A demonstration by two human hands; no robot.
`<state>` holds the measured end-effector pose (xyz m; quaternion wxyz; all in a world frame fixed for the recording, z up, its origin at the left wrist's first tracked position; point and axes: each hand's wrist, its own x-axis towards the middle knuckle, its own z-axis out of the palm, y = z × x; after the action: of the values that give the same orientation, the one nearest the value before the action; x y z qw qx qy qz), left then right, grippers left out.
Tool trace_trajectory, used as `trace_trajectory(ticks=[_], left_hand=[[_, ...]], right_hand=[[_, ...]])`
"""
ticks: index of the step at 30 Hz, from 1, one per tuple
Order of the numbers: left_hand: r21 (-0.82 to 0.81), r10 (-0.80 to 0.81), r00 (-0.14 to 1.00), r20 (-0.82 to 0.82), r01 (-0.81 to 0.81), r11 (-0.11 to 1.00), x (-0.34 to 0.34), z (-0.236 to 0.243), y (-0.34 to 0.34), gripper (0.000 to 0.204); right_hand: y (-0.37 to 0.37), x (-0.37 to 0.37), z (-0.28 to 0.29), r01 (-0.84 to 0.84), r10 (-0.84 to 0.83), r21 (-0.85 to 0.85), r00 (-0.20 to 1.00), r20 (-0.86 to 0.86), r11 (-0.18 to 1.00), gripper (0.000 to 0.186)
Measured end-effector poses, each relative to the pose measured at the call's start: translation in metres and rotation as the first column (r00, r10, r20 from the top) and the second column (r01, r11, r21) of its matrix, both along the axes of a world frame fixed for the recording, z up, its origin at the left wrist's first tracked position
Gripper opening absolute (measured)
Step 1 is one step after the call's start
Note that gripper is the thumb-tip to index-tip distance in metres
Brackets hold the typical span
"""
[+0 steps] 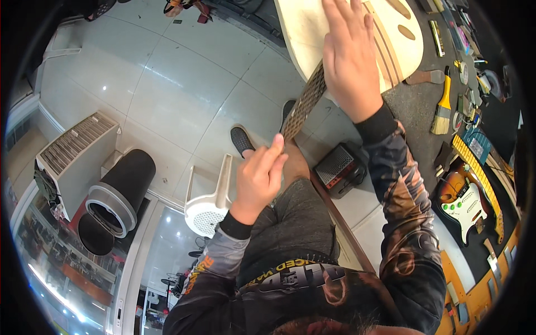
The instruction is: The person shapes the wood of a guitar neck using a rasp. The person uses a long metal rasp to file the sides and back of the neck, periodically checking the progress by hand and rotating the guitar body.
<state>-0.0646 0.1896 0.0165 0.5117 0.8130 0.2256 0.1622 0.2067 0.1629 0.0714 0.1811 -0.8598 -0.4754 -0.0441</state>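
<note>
A pale wooden guitar body [310,36] with darker stripes and oval openings lies at the top, on the bench edge. A long rasp [304,106] with a lattice-like face slants from its edge down toward me. My left hand [259,181] is curled at the rasp's near end, index finger pointing along it. My right hand [352,70] lies over the guitar body with fingers stretched out, its palm side covering the rasp's far end. What lies under that palm is hidden.
Right of the guitar body, the bench holds a yellow-handled brush [443,109], small tools and a sunburst electric guitar [460,195]. Below stand a small dark amplifier-like box [338,170] and a white stool [206,212]. A black bin [128,178] stands on the left.
</note>
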Motion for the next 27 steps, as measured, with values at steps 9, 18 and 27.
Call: trace_trajectory(ticks=[9,18,27], left_hand=[[-0.033,0.102,0.994,0.044,-0.100,0.994,0.027,-0.009,0.009,0.045],[-0.076,0.096,0.994,0.054,-0.092,0.993,0.062,0.007,0.029,0.043],[-0.061,0.105,0.994,0.038,-0.103,0.993,0.051,0.008,0.033,0.048]], right_hand=[[0.021,0.025,0.001,-0.066,0.065,0.029,0.997,0.038,0.997,0.059],[0.046,0.059,0.007,-0.087,0.070,0.130,0.989,0.130,0.988,0.058],[0.040,0.041,0.004,-0.068,0.049,0.126,0.988,0.146,0.990,0.055]])
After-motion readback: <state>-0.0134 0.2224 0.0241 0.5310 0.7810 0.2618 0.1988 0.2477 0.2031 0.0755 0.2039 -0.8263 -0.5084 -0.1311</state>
